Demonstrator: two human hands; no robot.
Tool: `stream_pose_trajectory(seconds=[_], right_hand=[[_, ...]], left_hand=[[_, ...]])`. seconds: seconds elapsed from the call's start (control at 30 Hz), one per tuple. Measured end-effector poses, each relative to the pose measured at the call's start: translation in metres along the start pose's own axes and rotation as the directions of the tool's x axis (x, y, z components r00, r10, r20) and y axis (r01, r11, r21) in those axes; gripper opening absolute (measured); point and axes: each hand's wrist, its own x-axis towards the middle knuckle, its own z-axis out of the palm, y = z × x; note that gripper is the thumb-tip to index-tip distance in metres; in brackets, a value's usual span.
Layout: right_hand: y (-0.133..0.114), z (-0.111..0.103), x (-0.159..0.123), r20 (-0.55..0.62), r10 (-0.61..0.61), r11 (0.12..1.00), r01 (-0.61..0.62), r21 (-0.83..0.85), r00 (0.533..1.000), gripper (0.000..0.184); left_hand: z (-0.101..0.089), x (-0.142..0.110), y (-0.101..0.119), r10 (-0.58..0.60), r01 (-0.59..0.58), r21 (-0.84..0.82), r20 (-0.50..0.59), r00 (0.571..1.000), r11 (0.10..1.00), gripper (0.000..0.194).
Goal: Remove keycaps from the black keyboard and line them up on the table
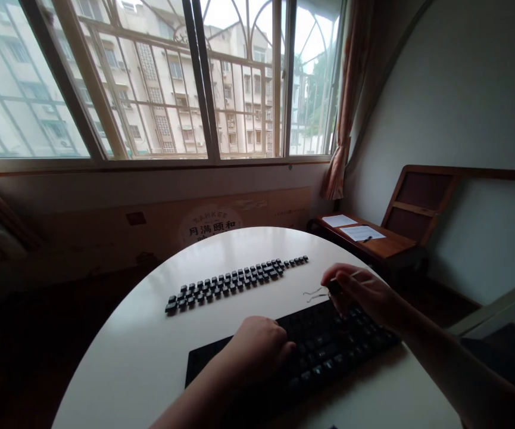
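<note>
A black keyboard [320, 342] lies at a slant across the near part of the white round table [118, 369]. My left hand [259, 345] rests over its left half with fingers curled in; the fingertips are hidden, so whatever they may hold does not show. Above the keyboard's far right edge, my right hand [350, 289] is closed around a wire keycap puller [317, 295]. The puller's two bent wire prongs point left, and I see no keycap clearly between them. Beyond the keyboard, several loose black keycaps [225, 285] stand in slanting rows.
A wooden chair [395, 238] with sheets of paper [362, 233] and a pen on it stands beyond the table at right. Barred windows [239, 107] and a gathered curtain [340, 161] lie ahead. Along the wall below is a printed cardboard panel [261, 208].
</note>
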Motion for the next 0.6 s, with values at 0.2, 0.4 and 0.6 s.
stream_pose_trajectory(seconds=[0.2, 0.4, 0.6], right_hand=[[0.047, -0.025, -0.042, -0.382, 0.017, 0.996, 0.020, 0.092, 0.924, 0.027], [0.088, -0.028, -0.033, -0.494, 0.088, 0.992, -0.029, 0.126, 0.865, 0.020], [0.087, -0.016, -0.038, -0.361, 0.084, 0.993, -0.108, -0.046, 0.929, 0.022]], left_hand=[[0.003, 0.004, -0.002, 0.006, -0.005, -0.022, 0.020, 1.000, 1.000, 0.035], [0.009, 0.007, -0.007, 0.014, -0.014, 0.030, 0.015, 1.000, 0.999, 0.037], [0.007, 0.010, -0.007, 0.011, -0.012, 0.024, 0.039, 0.999, 1.000, 0.037]])
